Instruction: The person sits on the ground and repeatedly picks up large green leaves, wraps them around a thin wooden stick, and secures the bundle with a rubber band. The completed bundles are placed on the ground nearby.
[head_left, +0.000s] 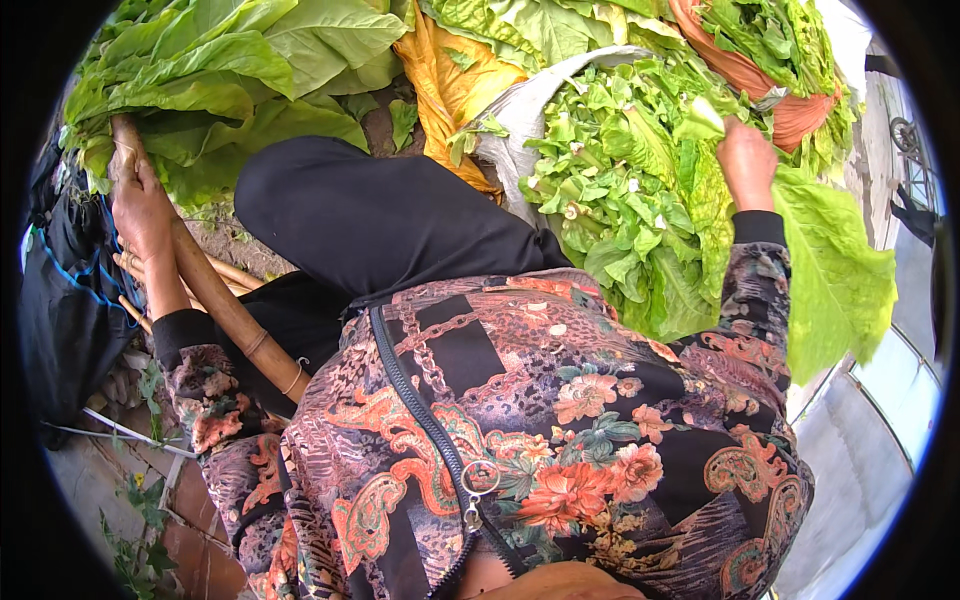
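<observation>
At the left, my left hand (142, 206) is closed around a wooden pole (217, 300) that runs from my lap up to a bunch of broad green leaves (225, 82), perhaps tobacco. String shows at the pole near my fingers. My right hand (748, 161), at the upper right, grips the pale stalk end of one large yellow-green leaf (829, 262), whose blade hangs down beside my sleeve. Just left of that hand lies a heap of leafy cut stalks (615, 165) on a whitish sack (517, 127).
A yellow cloth or sack (442, 90) lies between the leaf piles. An orange-red cloth (795, 120) wraps another bundle at the upper right. Black sheeting with blue cord (75, 300) and several thin canes (232, 274) are at the left. A wheeled object (905, 137) stands far right.
</observation>
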